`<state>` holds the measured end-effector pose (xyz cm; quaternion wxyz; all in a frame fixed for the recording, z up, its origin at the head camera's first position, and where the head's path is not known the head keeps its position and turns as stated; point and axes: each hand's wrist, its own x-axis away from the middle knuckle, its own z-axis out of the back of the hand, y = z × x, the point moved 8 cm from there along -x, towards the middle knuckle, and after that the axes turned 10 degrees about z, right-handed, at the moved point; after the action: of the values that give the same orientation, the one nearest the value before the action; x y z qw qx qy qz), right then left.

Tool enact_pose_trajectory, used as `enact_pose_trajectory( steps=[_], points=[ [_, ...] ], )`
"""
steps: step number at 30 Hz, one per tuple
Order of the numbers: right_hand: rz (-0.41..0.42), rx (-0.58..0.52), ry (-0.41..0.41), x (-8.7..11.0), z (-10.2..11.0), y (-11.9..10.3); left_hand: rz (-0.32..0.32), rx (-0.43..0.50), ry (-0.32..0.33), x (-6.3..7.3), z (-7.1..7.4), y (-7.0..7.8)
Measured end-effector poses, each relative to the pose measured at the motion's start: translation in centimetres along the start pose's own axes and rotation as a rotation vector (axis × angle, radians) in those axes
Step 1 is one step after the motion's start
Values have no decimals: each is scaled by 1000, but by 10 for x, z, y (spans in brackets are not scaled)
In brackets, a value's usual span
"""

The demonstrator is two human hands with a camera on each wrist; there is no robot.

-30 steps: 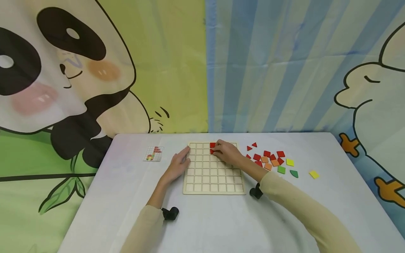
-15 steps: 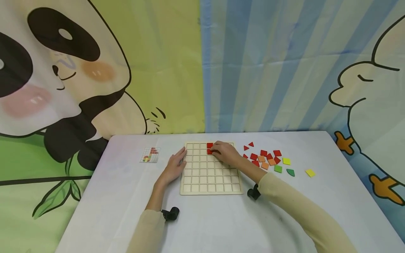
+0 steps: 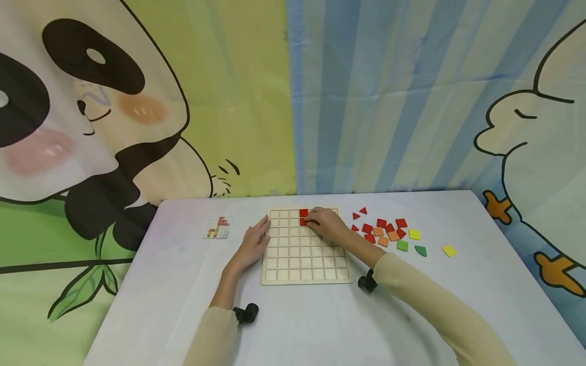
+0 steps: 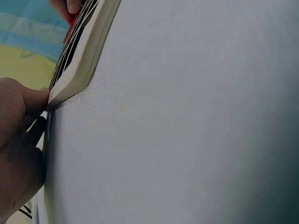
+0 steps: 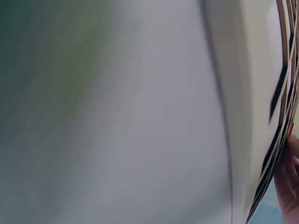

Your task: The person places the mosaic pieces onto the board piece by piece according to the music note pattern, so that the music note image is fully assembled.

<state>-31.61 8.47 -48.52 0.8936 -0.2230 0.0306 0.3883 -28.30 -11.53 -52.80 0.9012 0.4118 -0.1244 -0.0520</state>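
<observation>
A pale wooden grid board (image 3: 295,263) lies on the table. In its far row sits a red square tile (image 3: 303,212). Directly nearer is a second red tile (image 3: 302,222), partly covered by the fingertips of my right hand (image 3: 327,224), which pinches it at its cell. My left hand (image 3: 253,245) rests along the board's left edge, its fingers fairly straight. The left wrist view has the thumb of that left hand (image 4: 18,135) touching the board's side. At the right wrist view's edge, the right hand (image 5: 289,182) is mostly cut off.
Right of the board lie loose tiles: several red squares and triangles, orange squares (image 3: 383,241), a green square (image 3: 402,246), a green quarter-round piece (image 3: 420,251) and yellow squares (image 3: 449,250). A small pattern card (image 3: 217,227) lies left. A printed curtain (image 3: 366,101) hangs behind the table.
The head view has shifted slightly. My right fingers stay at the second red tile, a little lower on it than a second ago. My left hand keeps its place on the board's edge.
</observation>
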Motion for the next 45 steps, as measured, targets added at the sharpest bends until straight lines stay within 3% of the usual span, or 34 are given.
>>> enact_pose_trajectory(
  steps=[7, 17, 26, 32, 38, 42, 45],
  points=[
    [-46, 14, 17, -1, -1, -3, -3, -2, -10, 1, -2, 2],
    [-45, 4, 56, -3, 1, -5, -4, -23, 11, 3, 1, -1],
    [-42, -79, 45, 7, 6, -7, 4, -24, 13, 4, 1, -1],
    [-4, -121, 49, 30, 18, -17, -2, -8, 27, 8, -3, -2],
    [-17, -15, -26, 59, 43, -23, 15, 16, 37, 7, 2, -4],
    [-67, 118, -59, 82, 67, -1, 6, 7, 33, 5, 0, -3],
    [-150, 155, -76, 99, 82, 27, 0, -6, 39, 4, -2, -1]
  ],
)
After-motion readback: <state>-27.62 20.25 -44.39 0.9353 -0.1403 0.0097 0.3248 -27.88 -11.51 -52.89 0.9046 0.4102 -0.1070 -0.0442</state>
